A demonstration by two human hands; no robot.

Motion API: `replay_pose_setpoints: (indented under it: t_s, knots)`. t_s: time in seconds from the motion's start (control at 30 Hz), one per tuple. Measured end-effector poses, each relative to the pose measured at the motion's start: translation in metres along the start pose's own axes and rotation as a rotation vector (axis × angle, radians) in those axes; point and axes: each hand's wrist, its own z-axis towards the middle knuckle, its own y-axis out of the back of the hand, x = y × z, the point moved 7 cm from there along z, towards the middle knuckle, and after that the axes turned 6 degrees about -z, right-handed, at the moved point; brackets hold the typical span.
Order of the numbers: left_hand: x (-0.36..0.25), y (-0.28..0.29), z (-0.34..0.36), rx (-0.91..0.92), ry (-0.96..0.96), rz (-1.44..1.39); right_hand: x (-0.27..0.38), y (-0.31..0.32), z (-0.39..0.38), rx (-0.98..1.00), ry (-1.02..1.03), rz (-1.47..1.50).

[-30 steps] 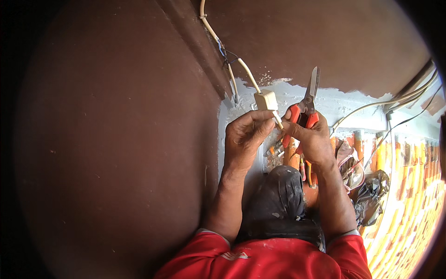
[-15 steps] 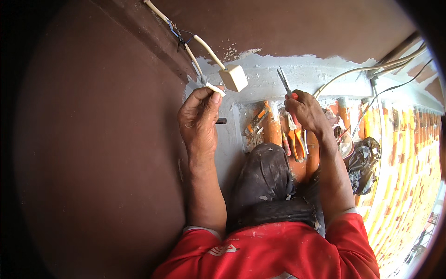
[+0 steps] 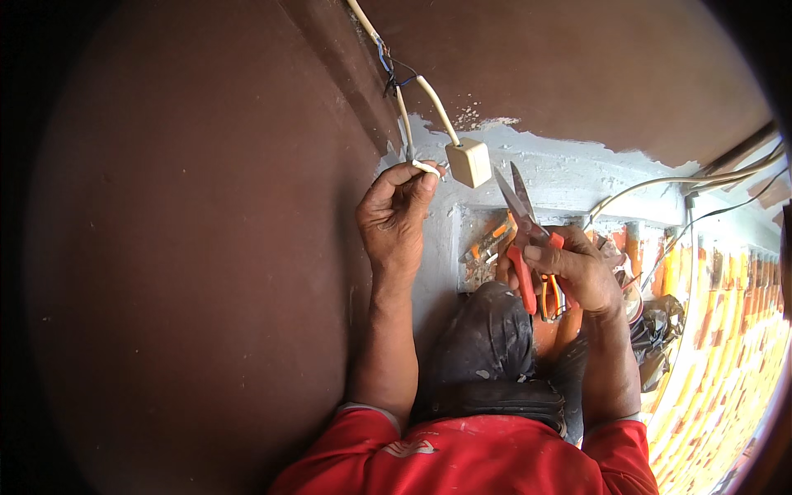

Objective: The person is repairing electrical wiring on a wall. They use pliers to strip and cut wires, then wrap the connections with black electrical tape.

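Note:
My left hand [image 3: 393,213] pinches a short white cable piece [image 3: 425,167] at the lower end of a hanging cable. Beside it, a cream plastic box [image 3: 468,162] dangles from a second white cable, below a bundle of bare-ended blue and dark wires [image 3: 391,74]. My right hand [image 3: 577,272] is closed on red-handled scissors [image 3: 520,268]; their blades are parted and point up toward the box and the white piece, apart from my left fingers.
A brown wall [image 3: 190,247] fills the left, with grey paint patches around the corner. Orange-handled tools [image 3: 549,293] lie by my knee [image 3: 495,330]. Cables [image 3: 652,184] cross at the right above orange roof tiles [image 3: 734,330]. A black plastic bag [image 3: 660,330] lies beside my right arm.
My left hand has shifted from below the box to the other cable. The scissors first drew away from the box, then tilted back leftward, and their blades have opened wider.

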Motion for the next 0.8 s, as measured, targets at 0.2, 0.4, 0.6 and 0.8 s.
replay_pose_setpoints:
  t_s: [0.2, 0.4, 0.6, 0.8]
  knots:
    - [-0.008, -0.006, 0.002, 0.056, -0.068, 0.003, 0.018, -0.044, 0.009, 0.258, -0.085, 0.069]
    - [-0.018, -0.011, 0.004, 0.130, -0.210, 0.065, 0.018, -0.041, 0.015, 0.245, -0.127, 0.014]
    - [-0.016, -0.009, 0.001, 0.140, -0.189, 0.075, 0.019, -0.042, 0.011, 0.230, -0.118, 0.053]
    - [-0.004, 0.008, 0.001, 0.030, -0.127, -0.004, -0.008, 0.015, -0.007, -0.103, -0.078, -0.246]
